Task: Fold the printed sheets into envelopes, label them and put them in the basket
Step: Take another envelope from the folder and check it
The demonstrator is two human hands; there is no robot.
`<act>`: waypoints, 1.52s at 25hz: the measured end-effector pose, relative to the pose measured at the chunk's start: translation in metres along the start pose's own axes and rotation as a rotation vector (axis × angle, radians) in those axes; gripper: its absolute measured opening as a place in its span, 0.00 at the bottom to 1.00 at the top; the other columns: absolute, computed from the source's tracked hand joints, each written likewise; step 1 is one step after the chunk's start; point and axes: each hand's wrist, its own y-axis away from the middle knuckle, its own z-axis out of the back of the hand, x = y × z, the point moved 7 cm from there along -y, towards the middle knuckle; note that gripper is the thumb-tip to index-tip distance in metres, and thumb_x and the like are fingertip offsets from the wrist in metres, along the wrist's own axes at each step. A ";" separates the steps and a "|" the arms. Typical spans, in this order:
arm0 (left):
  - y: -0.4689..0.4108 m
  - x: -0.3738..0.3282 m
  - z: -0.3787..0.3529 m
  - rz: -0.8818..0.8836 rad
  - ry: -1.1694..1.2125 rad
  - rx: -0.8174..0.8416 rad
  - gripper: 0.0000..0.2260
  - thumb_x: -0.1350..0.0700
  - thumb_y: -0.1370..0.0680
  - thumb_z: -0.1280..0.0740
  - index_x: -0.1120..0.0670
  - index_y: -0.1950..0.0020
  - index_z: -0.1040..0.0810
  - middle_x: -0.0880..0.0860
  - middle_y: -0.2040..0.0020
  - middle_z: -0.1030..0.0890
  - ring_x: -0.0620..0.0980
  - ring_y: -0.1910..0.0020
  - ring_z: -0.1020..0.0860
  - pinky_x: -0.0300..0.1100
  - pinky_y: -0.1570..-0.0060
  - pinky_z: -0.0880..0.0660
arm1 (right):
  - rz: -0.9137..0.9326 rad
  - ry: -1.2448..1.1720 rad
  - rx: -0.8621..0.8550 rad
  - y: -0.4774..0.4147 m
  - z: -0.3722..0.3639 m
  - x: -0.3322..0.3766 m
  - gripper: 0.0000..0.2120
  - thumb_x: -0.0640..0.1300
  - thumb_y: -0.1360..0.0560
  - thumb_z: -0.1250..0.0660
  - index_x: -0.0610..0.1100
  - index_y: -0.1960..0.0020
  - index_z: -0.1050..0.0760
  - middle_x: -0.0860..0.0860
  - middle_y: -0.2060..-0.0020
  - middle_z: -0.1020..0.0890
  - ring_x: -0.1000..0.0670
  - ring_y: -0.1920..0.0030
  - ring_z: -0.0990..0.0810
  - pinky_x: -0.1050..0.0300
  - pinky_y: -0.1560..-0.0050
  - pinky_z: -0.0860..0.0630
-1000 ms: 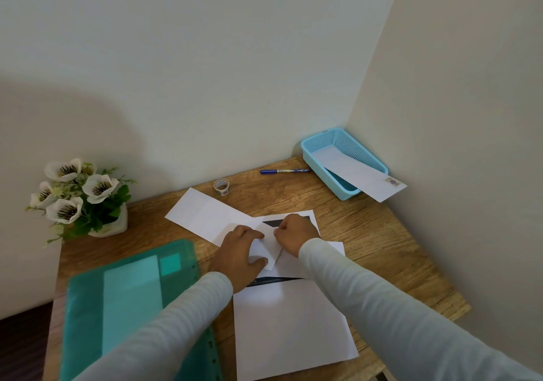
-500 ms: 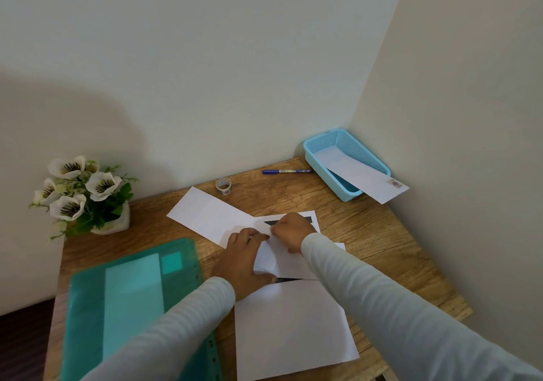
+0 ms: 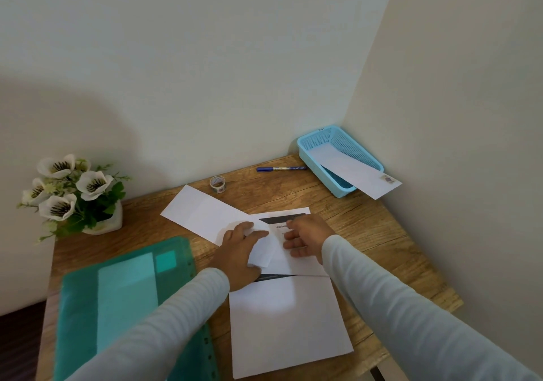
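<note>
A printed sheet (image 3: 293, 215) with a dark band lies mid-desk, partly folded. My left hand (image 3: 236, 252) pinches a folded white flap (image 3: 264, 248) of it between fingers and thumb. My right hand (image 3: 305, 239) rests just right of the flap, its fingers spread loosely on the sheet. A blank white sheet (image 3: 288, 322) lies nearer me. A folded white envelope (image 3: 199, 213) lies behind my left hand. The blue basket (image 3: 342, 139) stands in the far right corner, and a stamped envelope (image 3: 357, 176) sticks out over its rim.
A blue pen (image 3: 279, 169) and a small tape roll (image 3: 217, 183) lie near the back wall. A pot of white flowers (image 3: 76, 195) stands at the far left. A green plastic folder (image 3: 126, 307) covers the near left of the wooden desk (image 3: 382, 233). Walls close in behind and to the right.
My right hand has uncurled and slid right, now lying flat on the sheet. My left hand has drawn the folded flap a little toward me.
</note>
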 end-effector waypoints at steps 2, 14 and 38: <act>0.001 0.000 -0.001 0.001 -0.013 -0.018 0.33 0.50 0.25 0.26 0.37 0.24 0.38 0.44 0.19 0.46 0.55 0.22 0.43 0.54 0.26 0.35 | 0.043 -0.057 -0.063 0.000 0.006 0.001 0.01 0.44 0.19 0.33 0.48 0.50 0.24 0.45 0.54 0.15 0.45 0.56 0.13 0.54 0.64 0.15; 0.014 0.001 0.001 -0.030 0.072 -0.112 0.33 0.35 0.26 0.30 0.40 0.24 0.37 0.44 0.20 0.42 0.52 0.23 0.39 0.51 0.26 0.36 | 0.041 -0.205 0.093 0.019 -0.023 0.001 0.06 0.44 0.19 0.32 0.42 0.46 0.21 0.40 0.54 0.13 0.41 0.57 0.12 0.46 0.56 0.14; 0.002 -0.014 0.016 0.145 0.130 -0.205 0.08 0.50 0.21 0.30 0.44 0.58 0.26 0.46 0.58 0.22 0.46 0.60 0.25 0.37 0.57 0.27 | 0.417 1.397 0.023 0.004 -0.023 0.009 0.46 0.69 0.38 0.22 0.50 0.29 0.33 0.46 0.29 0.27 0.40 0.30 0.28 0.39 0.32 0.30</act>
